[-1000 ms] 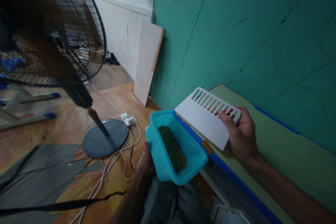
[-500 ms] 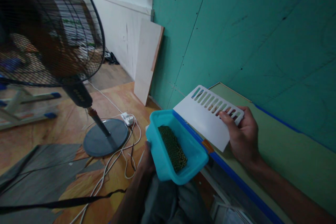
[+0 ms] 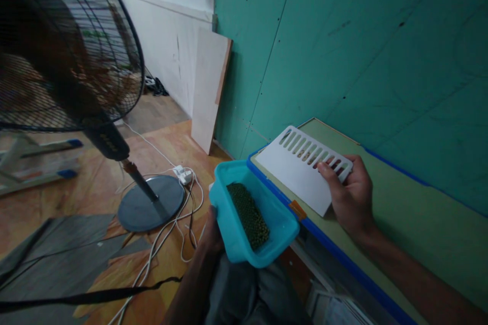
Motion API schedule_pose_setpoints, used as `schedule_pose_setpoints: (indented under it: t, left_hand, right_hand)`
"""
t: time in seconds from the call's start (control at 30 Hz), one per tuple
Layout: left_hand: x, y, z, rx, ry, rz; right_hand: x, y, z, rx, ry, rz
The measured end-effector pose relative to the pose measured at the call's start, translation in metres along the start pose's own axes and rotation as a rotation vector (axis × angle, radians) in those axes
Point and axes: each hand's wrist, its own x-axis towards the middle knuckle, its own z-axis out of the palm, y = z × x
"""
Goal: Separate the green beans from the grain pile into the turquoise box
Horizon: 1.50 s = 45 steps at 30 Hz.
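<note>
I hold a blue plastic tub [image 3: 263,233] in my left hand [image 3: 213,231], low and near me, just past the near-left edge of the table [image 3: 419,223]. My fingers are wrapped under the tub, so only a bit of the hand shows at its side. Inside the tub lies a heap of small green beans [image 3: 247,216], piled along one side. My right hand [image 3: 348,198] grips a white slotted board [image 3: 301,167], with the thumb on top and the other fingers tucked beneath, pinched tight on its far-right end. The board rests flat on the table, and its near-left end sits just beside the rim of the tub. To do this well, I think I should keep the tub level and pressed close to the table edge, so no beans roll off onto the floor, and slide the board slowly. The table top is pale green with a blue strip [image 3: 335,251] along its near edge and a small orange tab [image 3: 298,209] on it. A green wall [image 3: 362,45] stands right behind the table. To the left a big black standing fan [image 3: 76,76] stands on a wooden floor [image 3: 95,188], with white cords [image 3: 171,223] looping by its round base. A pale wooden plank [image 3: 208,91] leans against the wall farther away.
</note>
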Motion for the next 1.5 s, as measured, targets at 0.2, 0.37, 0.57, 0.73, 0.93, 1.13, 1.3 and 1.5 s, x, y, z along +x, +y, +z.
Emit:
schedule_pose_setpoints:
  t: [0.2,0.37,0.57,0.73,0.93,1.13,1.3,1.5]
  left_hand:
    - [0.0,0.0,-0.001,-0.035,-0.084,-0.017]
    - [-0.001,-0.002,-0.006,0.003,-0.067,0.009]
    - [-0.001,-0.007,-0.008,-0.064,-0.074,-0.007]
    - [0.001,-0.009,-0.01,-0.071,-0.044,0.036]
    - [-0.003,-0.011,-0.017,-0.088,-0.1,0.046]
    - [-0.004,-0.009,-0.02,-0.072,-0.067,0.021]
    - [-0.004,-0.009,-0.02,-0.048,-0.047,0.033]
    - [-0.003,-0.01,-0.016,-0.039,-0.026,0.028]
  right_hand:
    - [0.006,0.013,-0.012,0.028,0.115,-0.008]
    - [-0.009,0.0,-0.007,0.053,0.018,-0.024]
    - [-0.005,-0.001,-0.008,0.042,-0.038,0.023]
    - [0.012,0.016,-0.018,0.066,0.066,0.01]
    - [0.026,0.028,-0.023,0.107,0.232,-0.02]
    - [0.025,0.029,-0.023,0.033,0.158,-0.072]
    - [0.022,0.026,-0.021,0.005,0.151,-0.099]
    - [0.017,0.016,-0.018,-0.002,0.134,-0.097]
